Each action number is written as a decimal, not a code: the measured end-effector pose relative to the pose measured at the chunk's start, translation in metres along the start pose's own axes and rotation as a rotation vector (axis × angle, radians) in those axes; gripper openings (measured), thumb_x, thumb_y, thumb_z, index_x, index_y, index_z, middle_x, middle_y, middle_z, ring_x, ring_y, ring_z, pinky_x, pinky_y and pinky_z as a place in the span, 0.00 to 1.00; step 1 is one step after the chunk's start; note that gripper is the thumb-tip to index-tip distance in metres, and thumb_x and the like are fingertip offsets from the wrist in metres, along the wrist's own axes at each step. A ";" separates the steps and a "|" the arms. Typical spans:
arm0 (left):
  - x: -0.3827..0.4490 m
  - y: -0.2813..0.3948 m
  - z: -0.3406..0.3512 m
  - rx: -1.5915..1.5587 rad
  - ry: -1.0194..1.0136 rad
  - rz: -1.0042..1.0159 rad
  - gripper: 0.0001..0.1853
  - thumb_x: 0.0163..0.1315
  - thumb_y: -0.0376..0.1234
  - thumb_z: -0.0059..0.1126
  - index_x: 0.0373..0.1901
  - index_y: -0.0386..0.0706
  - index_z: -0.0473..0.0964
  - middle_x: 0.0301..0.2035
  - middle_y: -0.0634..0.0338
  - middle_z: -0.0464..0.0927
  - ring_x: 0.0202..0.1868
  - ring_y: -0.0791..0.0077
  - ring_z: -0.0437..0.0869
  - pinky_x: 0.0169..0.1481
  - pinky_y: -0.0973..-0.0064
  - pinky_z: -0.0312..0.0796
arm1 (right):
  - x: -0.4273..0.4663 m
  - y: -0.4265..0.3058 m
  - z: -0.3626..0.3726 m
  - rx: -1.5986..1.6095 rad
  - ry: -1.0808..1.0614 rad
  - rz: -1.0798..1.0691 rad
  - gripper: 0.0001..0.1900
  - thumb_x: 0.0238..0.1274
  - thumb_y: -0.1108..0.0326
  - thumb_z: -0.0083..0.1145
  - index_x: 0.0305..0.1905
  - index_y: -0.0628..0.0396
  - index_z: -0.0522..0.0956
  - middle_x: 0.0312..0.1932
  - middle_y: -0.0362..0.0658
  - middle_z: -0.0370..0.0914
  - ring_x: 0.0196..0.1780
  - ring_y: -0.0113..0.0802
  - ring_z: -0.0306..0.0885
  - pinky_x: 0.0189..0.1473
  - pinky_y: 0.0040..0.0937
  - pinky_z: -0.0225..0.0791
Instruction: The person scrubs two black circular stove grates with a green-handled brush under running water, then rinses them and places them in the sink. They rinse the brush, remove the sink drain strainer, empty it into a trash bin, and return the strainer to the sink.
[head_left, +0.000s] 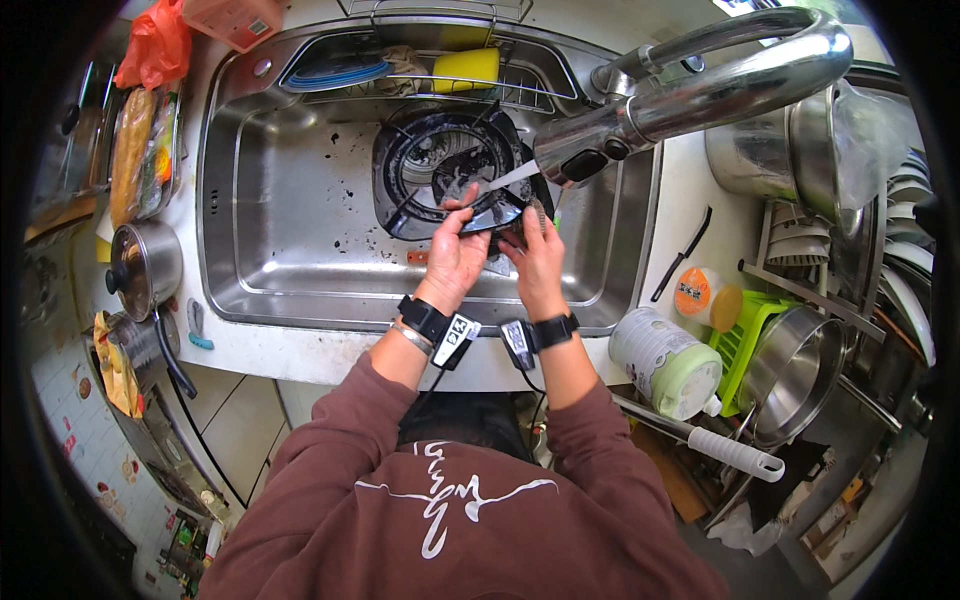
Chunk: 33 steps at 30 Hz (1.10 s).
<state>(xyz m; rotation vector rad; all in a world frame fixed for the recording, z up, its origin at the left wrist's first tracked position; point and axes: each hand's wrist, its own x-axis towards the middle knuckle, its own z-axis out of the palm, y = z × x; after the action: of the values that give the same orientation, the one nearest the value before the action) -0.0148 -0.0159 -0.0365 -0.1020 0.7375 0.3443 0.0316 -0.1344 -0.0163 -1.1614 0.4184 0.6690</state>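
Note:
Both hands are over a stainless steel sink, under running water from a chrome faucet. My left hand grips the near left part of a dark, wet ring-shaped metal piece, apparently a stove part. My right hand is at its right side, with a steel wool scrubber at the fingers; part of its grip is hidden. Behind the hands, a black gas stove pan support lies in the sink, with foam or water on parts beneath it. A small orange-red handle lies left of my left hand.
A wire rack at the sink's back holds blue plates and a yellow sponge. Left stands a lidded saucepan. A black-handled knife, a green-white jug and steel pots are at right.

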 end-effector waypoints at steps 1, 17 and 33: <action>-0.005 -0.008 -0.001 -0.005 -0.033 -0.025 0.11 0.67 0.22 0.47 0.43 0.49 0.71 0.61 0.52 0.75 0.63 0.58 0.74 0.73 0.56 0.65 | 0.010 0.004 0.009 0.136 -0.058 -0.060 0.15 0.72 0.59 0.59 0.57 0.52 0.74 0.47 0.36 0.80 0.43 0.26 0.78 0.42 0.26 0.75; -0.060 0.104 -0.025 0.163 -0.325 -0.377 0.28 0.68 0.27 0.49 0.70 0.51 0.63 0.63 0.43 0.72 0.65 0.50 0.74 0.71 0.54 0.66 | 0.074 -0.047 0.019 0.002 -0.364 0.135 0.13 0.72 0.65 0.56 0.50 0.64 0.75 0.44 0.57 0.83 0.43 0.50 0.86 0.48 0.46 0.82; -0.039 0.071 -0.013 0.392 -0.171 -0.023 0.30 0.64 0.19 0.39 0.68 0.48 0.57 0.61 0.29 0.69 0.62 0.41 0.76 0.66 0.46 0.72 | 0.034 -0.027 0.011 -1.008 -0.197 -0.924 0.13 0.58 0.71 0.67 0.49 0.57 0.83 0.47 0.45 0.75 0.51 0.41 0.75 0.52 0.33 0.70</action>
<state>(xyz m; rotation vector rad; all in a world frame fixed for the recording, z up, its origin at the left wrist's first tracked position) -0.0742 0.0377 -0.0174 0.2857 0.6219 0.1788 0.0738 -0.1212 -0.0145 -1.9949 -0.7091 0.1214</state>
